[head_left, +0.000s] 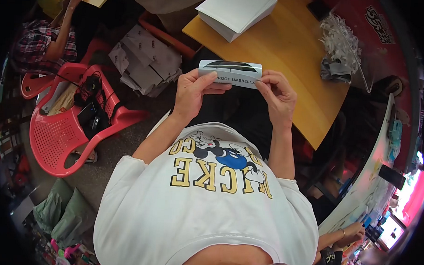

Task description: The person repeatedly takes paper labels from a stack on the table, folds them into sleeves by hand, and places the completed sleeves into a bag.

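Note:
Both hands hold a curved, light blue-grey printed sheet (pixel 237 79) with the words "PROOF UMBRELLA" and a dark umbrella picture. It is held up in front of the white shirt, near the wooden table's edge. My left hand (pixel 193 92) pinches its left end, thumb on the front face and fingers behind. At the right end, my right hand (pixel 278 93) grips the edge between thumb and fingers. Beyond the sheet, a stack of white sheets (pixel 237 11) rests on the wooden table (pixel 303 65).
A red plastic chair (pixel 57 139) with dark items stands at the left. Grey folded packaging (pixel 147 60) lies near an orange crate (pixel 171 37). White strips (pixel 341 43) are heaped on the table's right. Other people sit at upper left (pixel 44 45) and lower right (pixel 331 258).

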A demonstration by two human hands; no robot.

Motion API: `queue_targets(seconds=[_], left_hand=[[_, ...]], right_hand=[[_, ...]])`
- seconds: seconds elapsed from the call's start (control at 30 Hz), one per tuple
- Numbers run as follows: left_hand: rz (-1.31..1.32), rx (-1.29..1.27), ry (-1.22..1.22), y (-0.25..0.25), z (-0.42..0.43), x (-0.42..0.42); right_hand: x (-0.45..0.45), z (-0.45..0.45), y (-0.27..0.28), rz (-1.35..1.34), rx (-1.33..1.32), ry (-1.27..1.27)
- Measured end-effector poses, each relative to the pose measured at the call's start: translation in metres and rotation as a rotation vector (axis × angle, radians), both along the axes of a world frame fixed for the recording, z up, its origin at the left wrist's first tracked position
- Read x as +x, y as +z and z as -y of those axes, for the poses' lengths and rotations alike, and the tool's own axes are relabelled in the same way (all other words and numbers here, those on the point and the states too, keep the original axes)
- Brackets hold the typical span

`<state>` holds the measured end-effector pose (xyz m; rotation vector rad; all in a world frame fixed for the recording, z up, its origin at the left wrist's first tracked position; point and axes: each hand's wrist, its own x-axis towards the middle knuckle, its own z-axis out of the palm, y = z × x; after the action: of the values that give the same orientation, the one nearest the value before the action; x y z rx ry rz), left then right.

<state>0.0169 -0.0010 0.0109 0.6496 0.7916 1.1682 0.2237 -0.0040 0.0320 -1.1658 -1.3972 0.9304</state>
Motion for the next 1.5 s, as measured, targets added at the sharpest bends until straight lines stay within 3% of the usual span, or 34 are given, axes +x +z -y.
queue_targets(seconds=[0.07, 0.3, 0.47, 0.77, 0.83, 1.17, 1.5], left_hand=[[-0.019, 0.015, 0.001, 0.0, 0.002, 0.0], [-0.033, 0.031, 0.001, -0.004, 0.004, 0.002], [-0.114, 0.029, 0.048, -0.007, 0.004, 0.001], [-0.193, 0.072, -0.035, -0.011, 0.011, 0.008], [-0.132, -0.021, -0.059, -0.009, 0.011, 0.009], [-0.279, -0.043, -0.007, -0.02, 0.014, 0.016], [0.078, -0.252, -0.083, -0.019, 0.009, 0.006]], right_hand=[[-0.006, 0.003, 0.003, -0.254, -0.19, -0.045], [0.003, -0.001, -0.012, -0.439, -0.306, -0.018], [-0.008, 0.002, -0.002, -0.639, -0.568, 0.06], [-0.035, 0.012, -0.028, -0.702, -0.48, -0.015], [-0.037, 0.013, -0.03, -0.701, -0.449, -0.043], [-0.041, 0.018, -0.032, -0.525, -0.388, -0.051], [-0.021, 0.018, -0.038, -0.736, -0.46, -0.048]])
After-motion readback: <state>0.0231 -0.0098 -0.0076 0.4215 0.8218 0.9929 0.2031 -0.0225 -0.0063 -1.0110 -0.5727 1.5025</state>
